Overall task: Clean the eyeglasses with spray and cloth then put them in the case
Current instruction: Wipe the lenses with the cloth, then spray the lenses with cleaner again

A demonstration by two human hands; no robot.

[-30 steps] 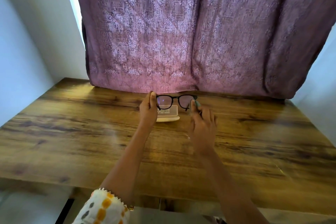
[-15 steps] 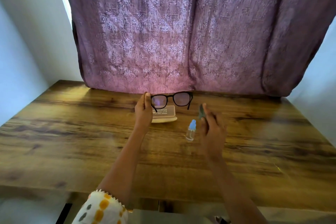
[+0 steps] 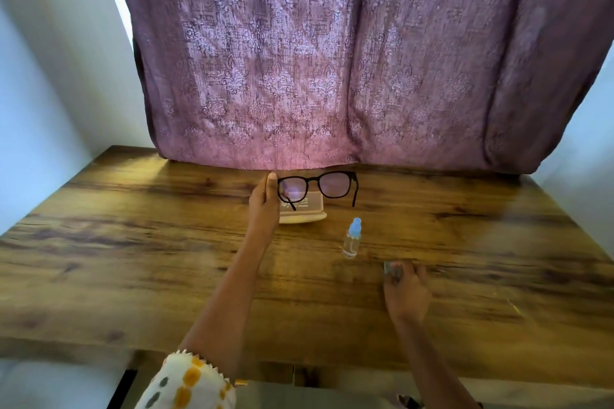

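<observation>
Black glasses (image 3: 317, 186) sit pinched in our left hand (image 3: 264, 206) over the case (image 3: 304, 212) by the far edge of the table (image 3: 133, 259); our right hand (image 3: 407, 290) grips the cloth (image 3: 392, 271) near the bottle (image 3: 352, 239)

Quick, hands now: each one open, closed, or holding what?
Left hand: pinches the eyeglasses by one end.
Right hand: holds the cloth.
</observation>
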